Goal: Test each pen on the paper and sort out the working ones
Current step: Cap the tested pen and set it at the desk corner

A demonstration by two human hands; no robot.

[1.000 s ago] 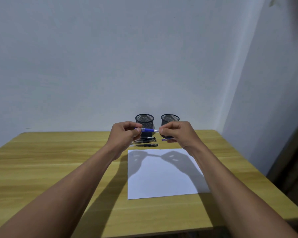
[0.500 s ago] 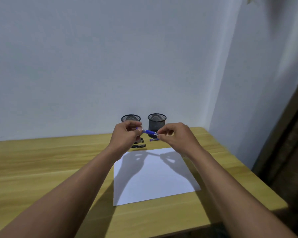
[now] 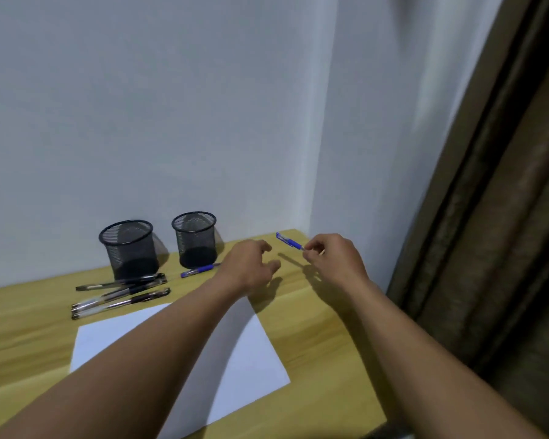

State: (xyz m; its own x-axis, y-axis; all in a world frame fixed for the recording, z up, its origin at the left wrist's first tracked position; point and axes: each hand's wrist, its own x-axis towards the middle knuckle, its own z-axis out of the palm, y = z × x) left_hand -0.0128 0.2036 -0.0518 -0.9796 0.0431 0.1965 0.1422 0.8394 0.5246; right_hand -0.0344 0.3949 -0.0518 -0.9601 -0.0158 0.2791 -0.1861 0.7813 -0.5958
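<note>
My right hand [image 3: 333, 259] pinches a blue pen [image 3: 289, 242] by one end, above the table's far right corner, and the pen points up and to the left. My left hand [image 3: 251, 264] hovers just left of it with fingers spread, holding nothing. Another blue pen [image 3: 198, 270] lies on the table in front of the right mesh cup [image 3: 194, 238]. Three black pens [image 3: 121, 294] lie in a loose group in front of the left mesh cup [image 3: 128, 248]. The white paper [image 3: 251, 353] lies under my left forearm, partly hidden.
The wooden table [image 3: 327, 350] stands against a white wall, with its right edge near a brown curtain [image 3: 504, 248]. Both mesh cups look empty.
My left hand has let go of the blue pen and opened. My right hand has carried the pen to the right. The view has swung right, toward the curtain.
</note>
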